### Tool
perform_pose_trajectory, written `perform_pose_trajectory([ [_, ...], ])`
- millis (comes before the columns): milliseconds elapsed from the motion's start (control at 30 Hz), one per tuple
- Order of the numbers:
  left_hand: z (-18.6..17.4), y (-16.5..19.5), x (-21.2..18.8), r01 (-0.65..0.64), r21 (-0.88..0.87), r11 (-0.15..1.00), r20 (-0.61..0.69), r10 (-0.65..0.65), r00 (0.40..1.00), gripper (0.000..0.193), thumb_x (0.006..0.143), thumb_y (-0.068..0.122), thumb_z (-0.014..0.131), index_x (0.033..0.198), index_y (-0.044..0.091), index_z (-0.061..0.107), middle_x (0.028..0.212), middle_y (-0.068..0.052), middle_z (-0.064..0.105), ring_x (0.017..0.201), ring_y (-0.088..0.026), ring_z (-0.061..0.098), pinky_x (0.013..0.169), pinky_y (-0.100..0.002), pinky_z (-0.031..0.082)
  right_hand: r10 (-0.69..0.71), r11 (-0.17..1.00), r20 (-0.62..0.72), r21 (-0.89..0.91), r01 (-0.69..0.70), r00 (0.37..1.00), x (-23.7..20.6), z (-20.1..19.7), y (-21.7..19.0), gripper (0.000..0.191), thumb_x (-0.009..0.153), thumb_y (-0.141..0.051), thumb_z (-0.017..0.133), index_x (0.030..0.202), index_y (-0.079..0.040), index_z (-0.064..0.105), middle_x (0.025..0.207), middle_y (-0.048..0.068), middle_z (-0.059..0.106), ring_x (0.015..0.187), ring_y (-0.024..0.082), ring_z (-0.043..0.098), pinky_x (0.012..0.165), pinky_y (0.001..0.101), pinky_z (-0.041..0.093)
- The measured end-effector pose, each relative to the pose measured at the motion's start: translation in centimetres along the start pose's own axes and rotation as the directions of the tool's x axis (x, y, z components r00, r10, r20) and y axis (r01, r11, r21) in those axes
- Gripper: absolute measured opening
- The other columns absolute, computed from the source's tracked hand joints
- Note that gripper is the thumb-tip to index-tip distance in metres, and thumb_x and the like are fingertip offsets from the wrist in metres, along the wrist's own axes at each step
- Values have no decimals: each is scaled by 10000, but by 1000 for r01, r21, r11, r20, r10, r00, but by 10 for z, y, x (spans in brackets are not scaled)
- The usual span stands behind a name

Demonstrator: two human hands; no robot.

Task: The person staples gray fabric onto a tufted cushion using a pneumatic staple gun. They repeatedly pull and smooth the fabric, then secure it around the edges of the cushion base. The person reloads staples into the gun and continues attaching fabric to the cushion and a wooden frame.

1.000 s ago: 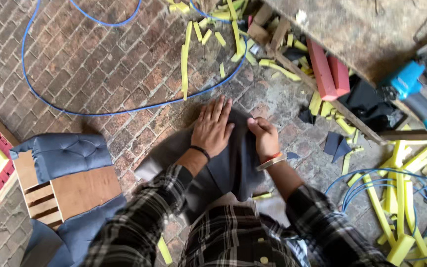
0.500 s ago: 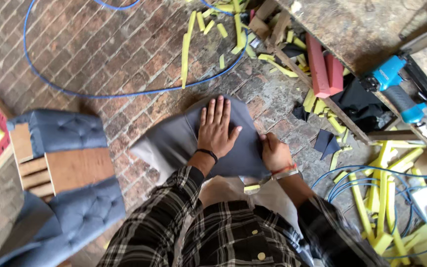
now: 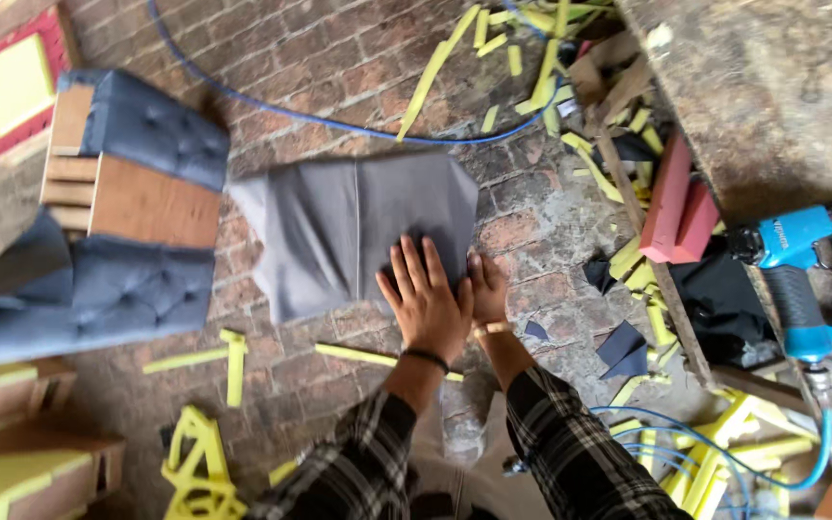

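Your left hand [image 3: 426, 299] lay flat on the grey fabric [image 3: 358, 226], fingers [image 3: 414, 270] spread wide and pressed to its lower right corner, holding nothing. Your right hand [image 3: 486, 289] sat just beside it at the fabric's right edge, fingers close together and pointing up along that edge; you could not tell from this view whether they pinched the cloth or only rested on the brick.

The fabric was spread on the brick floor [image 3: 339, 58], a rough rectangle with a seam running down its middle. Its left edge came near the blue tufted cushion piece [image 3: 146, 125] and its wooden frame [image 3: 151, 202], with a narrow strip of brick between. Its top edge lay just below the blue hose [image 3: 339, 123]. To the right, bare brick ran as far as the wooden batten [image 3: 647, 241] and the red blocks [image 3: 676, 202]. Yellow foam strips [image 3: 233, 361] lay below the fabric, close to your arms. The blue nail gun [image 3: 796, 279] rested well apart on the counter [image 3: 772, 87].
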State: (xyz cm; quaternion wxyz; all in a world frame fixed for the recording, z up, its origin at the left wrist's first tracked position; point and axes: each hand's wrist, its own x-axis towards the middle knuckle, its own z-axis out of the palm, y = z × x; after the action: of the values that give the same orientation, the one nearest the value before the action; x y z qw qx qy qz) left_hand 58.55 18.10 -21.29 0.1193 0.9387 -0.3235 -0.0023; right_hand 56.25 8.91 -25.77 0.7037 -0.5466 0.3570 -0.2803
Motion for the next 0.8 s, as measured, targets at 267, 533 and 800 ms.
perform_pose_trajectory([
  [267, 21, 1, 26, 70, 104, 992, 43, -75, 996, 783, 974, 493, 531, 1620, 172, 226, 1683, -236, 126, 1543, -454, 130, 1195, -715, 106, -399, 686, 115, -620, 380, 910, -4, -126, -85, 436, 887, -216, 781, 1223, -10, 595, 1059, 206, 652, 949, 349, 605, 813, 449, 508],
  [533, 20, -2, 32, -35, 217, 976, 275, -26, 961, 879, 965, 514, 573, 1645, 228, 96, 1696, -183, 9, 1538, -472, 22, 1180, -736, 94, -404, 179, -51, -984, 24, 914, 0, -323, -131, 936, 650, -167, 943, 1417, 16, 439, 1185, 323, 646, 1028, 512, 630, 859, 561, 499],
  [800, 32, -11, 34, -129, 280, 951, 173, 83, 982, 929, 912, 433, 684, 1630, 235, 128, 1684, -190, 114, 1511, -505, 164, 1158, -742, 190, -34, 6, -92, -996, -92, 995, -10, -284, -121, 500, 937, -535, 763, 1149, -84, 723, 944, 213, 747, 894, 389, 730, 789, 466, 581],
])
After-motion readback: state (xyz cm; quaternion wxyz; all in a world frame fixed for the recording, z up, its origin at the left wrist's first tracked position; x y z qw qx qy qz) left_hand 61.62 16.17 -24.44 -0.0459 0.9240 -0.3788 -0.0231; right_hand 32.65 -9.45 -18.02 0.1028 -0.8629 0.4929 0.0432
